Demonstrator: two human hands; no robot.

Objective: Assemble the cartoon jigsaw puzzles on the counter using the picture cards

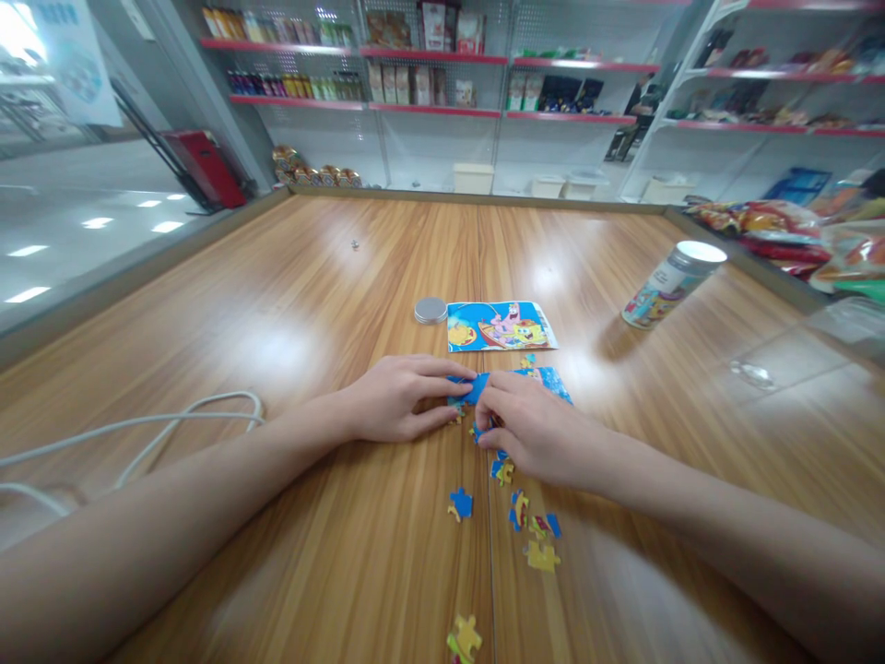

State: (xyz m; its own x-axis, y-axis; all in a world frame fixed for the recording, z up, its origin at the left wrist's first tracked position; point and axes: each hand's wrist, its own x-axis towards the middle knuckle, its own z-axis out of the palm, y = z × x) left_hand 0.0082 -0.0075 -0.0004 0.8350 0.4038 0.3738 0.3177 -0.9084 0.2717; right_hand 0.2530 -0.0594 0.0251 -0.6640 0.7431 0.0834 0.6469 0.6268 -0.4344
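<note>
My left hand (405,397) lies flat with its fingers stretched out, the tips resting on the left part of a partly joined blue jigsaw puzzle (555,383). Curled over the middle of that puzzle, my right hand (532,424) has thumb and fingers pinched around a small blue puzzle piece (477,432), largely hidden by the fingers. Loose puzzle pieces lie closer to me: a blue one (461,503), a yellow one (543,556) and several more. Just beyond the hands is a cartoon picture card (501,326), with a round metal lid (430,310) at its left edge.
A printed cylindrical can (670,286) stands on the wooden table (332,304) at the right. White cables (194,410) run across the left side. Bagged goods (767,226) sit beyond the right edge, and stocked shelves (435,57) line the back.
</note>
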